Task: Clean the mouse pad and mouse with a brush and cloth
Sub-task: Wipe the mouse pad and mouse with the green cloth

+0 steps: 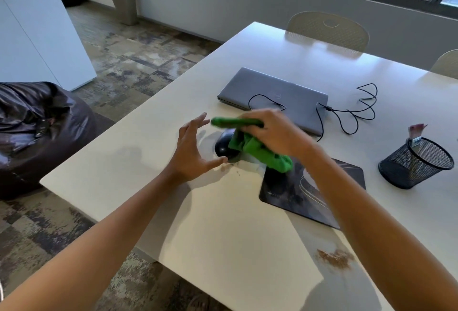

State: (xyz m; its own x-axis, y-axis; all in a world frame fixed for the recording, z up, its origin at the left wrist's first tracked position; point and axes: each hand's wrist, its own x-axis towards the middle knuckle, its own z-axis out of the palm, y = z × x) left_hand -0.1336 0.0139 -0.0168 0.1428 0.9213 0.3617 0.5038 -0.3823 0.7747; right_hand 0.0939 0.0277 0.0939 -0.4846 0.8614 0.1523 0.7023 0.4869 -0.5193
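A black mouse (222,146) lies on the white table (223,231), left of the dark mouse pad (319,194). My right hand (275,132) grips a bunched green cloth (257,148) over the mouse; one end of the cloth sticks out to the left and the rest hangs down onto the pad's far corner. My left hand (192,152) hovers just left of the mouse, fingers spread and holding nothing. A brush (415,135) with pinkish bristles stands in a black mesh cup (416,164) at the right.
A closed grey laptop (272,97) lies behind the mouse, with a black cable (357,110) looping to its right. Brown crumbs (334,258) lie near the table's front right. Two chairs stand at the far side; a dark beanbag (37,125) sits on the floor at left.
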